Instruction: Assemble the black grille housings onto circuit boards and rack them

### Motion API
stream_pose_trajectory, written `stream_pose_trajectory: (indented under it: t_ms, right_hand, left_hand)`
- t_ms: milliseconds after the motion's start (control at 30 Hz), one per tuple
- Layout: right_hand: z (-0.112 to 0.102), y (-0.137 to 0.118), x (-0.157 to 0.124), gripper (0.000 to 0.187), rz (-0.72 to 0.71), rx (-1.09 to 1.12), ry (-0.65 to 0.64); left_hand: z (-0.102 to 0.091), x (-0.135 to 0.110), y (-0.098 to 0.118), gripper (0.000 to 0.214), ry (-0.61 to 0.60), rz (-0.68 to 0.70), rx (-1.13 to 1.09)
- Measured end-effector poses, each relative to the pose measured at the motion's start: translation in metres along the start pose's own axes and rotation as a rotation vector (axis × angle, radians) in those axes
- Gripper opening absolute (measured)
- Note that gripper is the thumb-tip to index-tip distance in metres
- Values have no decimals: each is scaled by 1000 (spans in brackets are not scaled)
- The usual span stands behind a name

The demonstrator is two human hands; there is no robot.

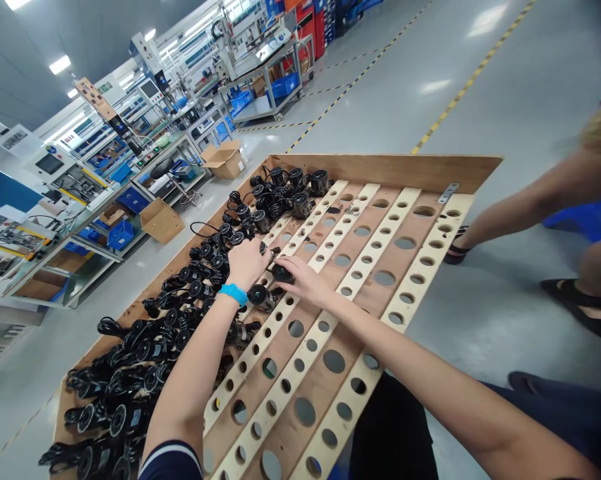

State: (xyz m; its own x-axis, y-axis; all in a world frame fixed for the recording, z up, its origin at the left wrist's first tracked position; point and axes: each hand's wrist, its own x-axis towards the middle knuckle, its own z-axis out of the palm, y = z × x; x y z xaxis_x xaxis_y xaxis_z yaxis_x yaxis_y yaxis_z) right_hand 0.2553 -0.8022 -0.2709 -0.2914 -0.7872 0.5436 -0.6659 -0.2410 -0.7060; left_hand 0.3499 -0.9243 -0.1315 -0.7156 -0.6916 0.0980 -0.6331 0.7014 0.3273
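Note:
My right hand (305,281) is wrapped round a black cylindrical motor (282,273), low over a perforated wooden rack (344,292). Close beside it, my left hand (250,262), with a blue band (234,293) on its wrist, has its fingers curled together near the same motor. Whatever those left fingers grip is mostly hidden. Another black motor (261,297) sits on the rack just below both hands. Many similar motors with coiled black cables (113,327) stand in rows on the rack's left side.
A raised wooden board (390,171) edges the rack's far end. Another person's leg (525,200) and sandalled foot (580,303) are on the right. Cardboard boxes (161,221) lie on the floor at left, by workbenches (75,247) with machines. A wheeled cart (267,90) stands farther back.

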Motion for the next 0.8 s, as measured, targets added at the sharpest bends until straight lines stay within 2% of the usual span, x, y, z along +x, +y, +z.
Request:
stream_pose_trajectory:
  t_ms: [167, 267, 400, 600, 800]
  right_hand:
    - [-1, 11, 7, 53, -23, -25, -37]
    - [0, 12, 9, 54, -21, -29, -40]
    - [0, 14, 11, 55, -10, -27, -46]
    - [-1, 13, 14, 56, -8, -19, -63]
    - [0, 9, 16, 55, -19, 0, -83]
  left_hand:
    - [-8, 4, -27, 30, -156, -165, -101]
    - [-2, 5, -37, 32, -225, -258, -207]
    - [10, 3, -43, 34, -255, -332, -370]
    - [14, 4, -49, 30, -307, -351, -534]
    - [14, 10, -59, 28, -292, -287, -468]
